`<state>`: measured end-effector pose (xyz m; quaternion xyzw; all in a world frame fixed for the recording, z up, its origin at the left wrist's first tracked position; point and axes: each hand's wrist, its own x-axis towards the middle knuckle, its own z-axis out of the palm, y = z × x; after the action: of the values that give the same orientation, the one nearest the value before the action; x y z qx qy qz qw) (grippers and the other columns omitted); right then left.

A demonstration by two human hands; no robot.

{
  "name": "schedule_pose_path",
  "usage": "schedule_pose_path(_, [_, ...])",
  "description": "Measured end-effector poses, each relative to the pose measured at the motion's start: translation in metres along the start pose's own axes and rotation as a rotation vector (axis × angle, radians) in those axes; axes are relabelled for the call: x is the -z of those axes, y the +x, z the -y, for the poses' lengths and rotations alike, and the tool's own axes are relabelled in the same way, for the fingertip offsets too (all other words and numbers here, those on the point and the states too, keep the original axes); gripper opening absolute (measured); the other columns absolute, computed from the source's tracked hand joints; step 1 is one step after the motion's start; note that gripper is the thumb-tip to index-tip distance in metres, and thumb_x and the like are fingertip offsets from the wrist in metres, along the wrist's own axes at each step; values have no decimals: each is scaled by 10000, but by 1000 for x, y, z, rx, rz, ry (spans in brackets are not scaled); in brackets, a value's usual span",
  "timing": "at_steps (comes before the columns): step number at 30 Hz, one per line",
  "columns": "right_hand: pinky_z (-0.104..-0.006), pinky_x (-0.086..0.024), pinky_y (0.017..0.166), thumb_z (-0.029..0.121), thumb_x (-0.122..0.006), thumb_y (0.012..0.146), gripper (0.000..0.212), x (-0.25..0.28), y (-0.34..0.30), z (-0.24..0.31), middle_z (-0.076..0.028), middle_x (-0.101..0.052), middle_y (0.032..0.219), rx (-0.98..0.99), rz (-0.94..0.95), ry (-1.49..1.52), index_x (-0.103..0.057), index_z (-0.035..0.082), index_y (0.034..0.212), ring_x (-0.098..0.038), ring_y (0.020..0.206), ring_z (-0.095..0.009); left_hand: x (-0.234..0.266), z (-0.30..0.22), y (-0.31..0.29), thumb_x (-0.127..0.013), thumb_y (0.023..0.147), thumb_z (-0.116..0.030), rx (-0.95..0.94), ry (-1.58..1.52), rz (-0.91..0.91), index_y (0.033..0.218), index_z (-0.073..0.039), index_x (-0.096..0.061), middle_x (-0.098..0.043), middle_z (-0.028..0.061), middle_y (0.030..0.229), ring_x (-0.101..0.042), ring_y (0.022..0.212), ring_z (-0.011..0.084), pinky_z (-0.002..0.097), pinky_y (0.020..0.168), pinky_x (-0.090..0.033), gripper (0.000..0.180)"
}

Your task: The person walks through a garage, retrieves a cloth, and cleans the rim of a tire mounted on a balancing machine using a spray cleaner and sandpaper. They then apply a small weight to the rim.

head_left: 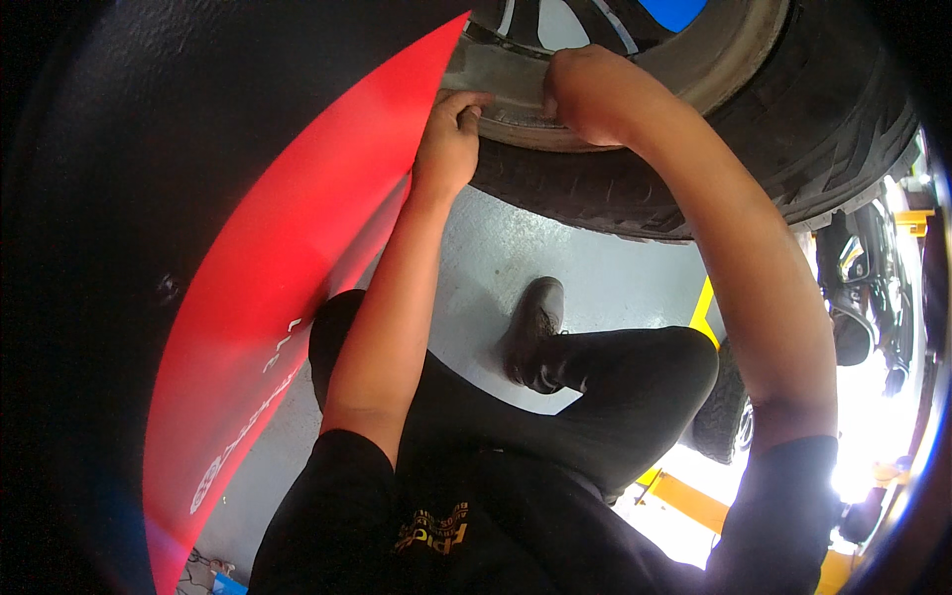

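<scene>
A large wheel stands before me, its black treaded tyre around a dull grey metal rim with spokes. My left hand lies against the rim's near left edge, beside a red panel. Its thumb and forefinger are apart and reach over the rim's inner face. Farther right, my right hand is bent inward at the rim, with the fingers curled closed. The back of that hand hides its fingertips, so I cannot make out what is between them.
The tall red curved panel with white lettering rises close on my left, next to a black surface. Grey floor shows below the wheel. Yellow metal parts and another tyre are at the right, near a dark vehicle.
</scene>
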<state>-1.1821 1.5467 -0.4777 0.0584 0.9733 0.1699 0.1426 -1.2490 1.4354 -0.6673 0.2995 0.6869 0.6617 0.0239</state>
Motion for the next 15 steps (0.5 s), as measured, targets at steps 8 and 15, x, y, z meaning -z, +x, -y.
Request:
schedule_pose_path(8, [-444, -568, 781, 2, -673, 791, 94, 10, 0, -8, -195, -724, 891, 82, 163, -140, -750, 39, 830, -707, 916, -372, -13, -36, -28, -556, 775, 34, -237, 314, 67, 1262, -64, -667, -633, 155, 1296, -543, 1247, 343, 441, 1063, -423, 508])
schedule_pose_path(15, [-417, -566, 766, -69, -635, 758, 232, 35, -47, 19, -183, -714, 955, 43, -131, -38, -726, 17, 953, -688, 932, -382, -17, -58, -49, -613, 789, 17, -211, 268, 96, 1381, -110, -579, -540, 208, 1383, -549, 1238, 400, 495, 1064, -438, 606])
